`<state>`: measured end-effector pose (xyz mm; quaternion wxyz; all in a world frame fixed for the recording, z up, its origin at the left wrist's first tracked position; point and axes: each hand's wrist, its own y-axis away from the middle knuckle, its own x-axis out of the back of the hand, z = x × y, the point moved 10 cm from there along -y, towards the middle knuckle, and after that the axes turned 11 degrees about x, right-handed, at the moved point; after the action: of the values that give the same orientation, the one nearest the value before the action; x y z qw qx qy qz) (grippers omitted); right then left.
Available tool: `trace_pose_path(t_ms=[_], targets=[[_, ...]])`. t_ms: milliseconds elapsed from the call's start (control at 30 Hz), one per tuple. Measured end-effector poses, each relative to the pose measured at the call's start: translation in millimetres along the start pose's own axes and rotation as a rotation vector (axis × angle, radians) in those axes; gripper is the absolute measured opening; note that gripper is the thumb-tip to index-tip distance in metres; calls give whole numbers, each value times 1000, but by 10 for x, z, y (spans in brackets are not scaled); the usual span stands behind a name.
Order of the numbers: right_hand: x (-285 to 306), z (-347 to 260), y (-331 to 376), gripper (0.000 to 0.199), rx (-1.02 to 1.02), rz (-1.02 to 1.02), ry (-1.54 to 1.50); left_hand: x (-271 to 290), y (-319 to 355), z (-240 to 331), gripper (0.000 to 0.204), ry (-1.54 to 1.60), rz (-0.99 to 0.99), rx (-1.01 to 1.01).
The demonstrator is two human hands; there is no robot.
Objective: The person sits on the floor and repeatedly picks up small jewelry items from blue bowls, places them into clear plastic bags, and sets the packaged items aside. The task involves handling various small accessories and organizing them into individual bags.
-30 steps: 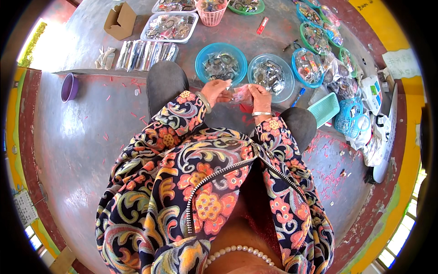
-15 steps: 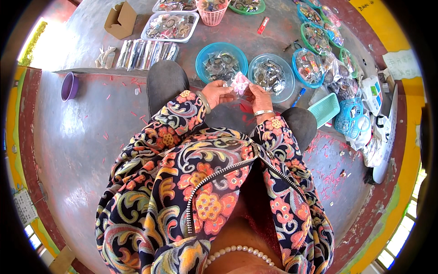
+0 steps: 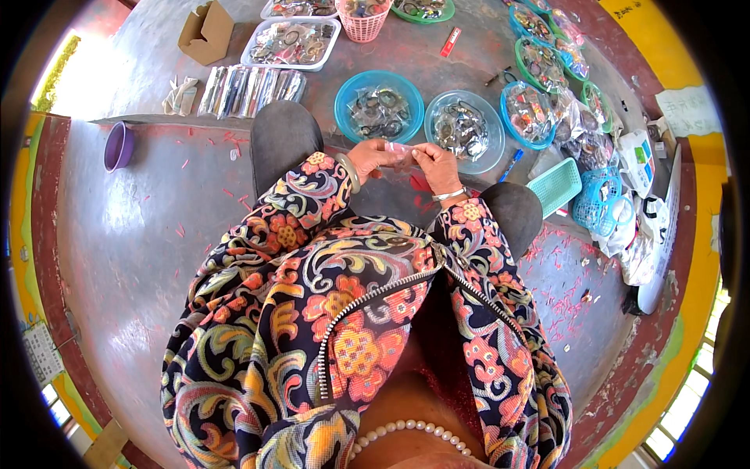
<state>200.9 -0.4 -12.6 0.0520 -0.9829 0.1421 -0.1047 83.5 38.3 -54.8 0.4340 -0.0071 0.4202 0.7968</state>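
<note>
Between my two hands is a small clear plastic packet (image 3: 398,148) with something pink in it. My left hand (image 3: 370,159) is closed on its left side, fingertips pinched together. On the other side my right hand (image 3: 439,168) pinches the packet's edge between thumb and fingers. The packet is partly hidden by the fingers, so its exact contents cannot be made out. Just beyond my hands stand a blue basin (image 3: 341,117) holding bagged dark items and a clear bluish basin (image 3: 494,142) with dark loops in plastic.
A blue pen (image 3: 512,166) and a green basket (image 3: 556,187) lie to the right, near bags and more basins. Bundled packets (image 3: 251,94), gloves (image 3: 181,97), a white tray (image 3: 248,59) and a cardboard box (image 3: 206,35) sit at far left. A purple bucket (image 3: 119,148) stands left.
The pink packet, upright and spread before, is now lower and mostly covered by my fingers. My right hand has shifted slightly left, toward my left hand.
</note>
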Motion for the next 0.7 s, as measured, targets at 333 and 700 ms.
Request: trace_pose_path(t_ms=[333,700], targets=[[-119,154,63,15,-193,-48,-214,-19,6,35,23,328,-97,-69],[-116,168,53,13,-161,-48,-171,50,57,69,18,337,8,-112]])
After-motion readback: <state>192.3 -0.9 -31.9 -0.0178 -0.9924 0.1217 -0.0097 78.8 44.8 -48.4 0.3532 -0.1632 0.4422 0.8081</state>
